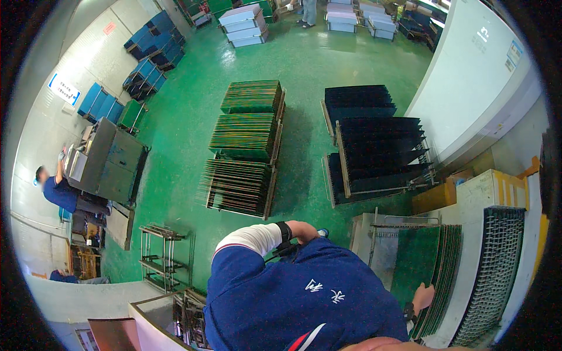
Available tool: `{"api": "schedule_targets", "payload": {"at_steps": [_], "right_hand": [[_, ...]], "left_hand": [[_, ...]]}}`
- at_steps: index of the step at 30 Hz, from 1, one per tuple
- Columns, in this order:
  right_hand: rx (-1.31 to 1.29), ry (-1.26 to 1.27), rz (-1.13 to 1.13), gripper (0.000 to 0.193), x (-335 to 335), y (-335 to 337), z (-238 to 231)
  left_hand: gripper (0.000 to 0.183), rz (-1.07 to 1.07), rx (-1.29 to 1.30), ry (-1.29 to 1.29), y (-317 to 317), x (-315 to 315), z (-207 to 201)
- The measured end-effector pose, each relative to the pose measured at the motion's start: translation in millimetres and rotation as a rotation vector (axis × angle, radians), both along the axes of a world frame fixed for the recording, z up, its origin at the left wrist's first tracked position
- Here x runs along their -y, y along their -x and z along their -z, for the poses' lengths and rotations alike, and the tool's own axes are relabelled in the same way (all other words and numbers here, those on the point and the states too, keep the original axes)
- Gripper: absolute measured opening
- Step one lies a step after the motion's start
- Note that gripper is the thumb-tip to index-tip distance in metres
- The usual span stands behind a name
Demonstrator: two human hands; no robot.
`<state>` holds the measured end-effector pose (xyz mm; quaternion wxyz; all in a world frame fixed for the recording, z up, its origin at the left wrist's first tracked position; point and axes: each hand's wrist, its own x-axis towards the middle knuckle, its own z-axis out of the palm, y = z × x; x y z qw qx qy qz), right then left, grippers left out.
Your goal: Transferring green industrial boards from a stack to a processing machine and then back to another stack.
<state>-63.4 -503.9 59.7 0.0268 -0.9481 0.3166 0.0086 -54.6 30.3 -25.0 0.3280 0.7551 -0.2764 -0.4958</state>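
Note:
My right hand [422,297] is at the near edge of a green flat board [414,257], its fingers curled against that edge. The board stands upright at the front of a tightly packed row of similar boards [446,269] in a rack on my right. My left arm, in a white sleeve with a black band, bends in front of my body. Past the band, part of my left hand [303,231] shows; its fingers are hidden behind my blue shirt.
Ahead stand racks of green boards [243,131] and racks of dark boards [380,146]. A metal chain-like conveyor [492,275] lies at far right, beside a cardboard box [434,199]. An empty metal cart [161,257] is at left. Another person [61,193] works at a grey machine [111,158].

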Motion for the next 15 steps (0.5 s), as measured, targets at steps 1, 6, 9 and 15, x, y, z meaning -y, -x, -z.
{"api": "schedule_targets", "payload": {"at_steps": [1, 6, 9, 15], "right_hand": [[0.003, 0.004, -0.004, 0.030, -0.7, 0.2, -0.8], [0.012, 0.019, -0.019, 0.031, 5.5, 0.9, 5.6], [-0.048, -0.009, 0.016, 0.034, 0.6, -1.7, -2.0], [-0.019, 0.002, -0.014, 0.034, 11.6, 0.3, 10.7]], "left_hand": [[0.046, 0.004, 0.006, 0.009, -0.5, 0.4, 0.1], [0.046, 0.011, 0.040, 0.043, -1.2, -0.4, -2.3], [0.047, -0.004, 0.045, 0.022, 0.4, -1.1, -1.9], [0.046, -0.006, 0.031, -0.051, 0.3, 2.0, -16.6]]}}
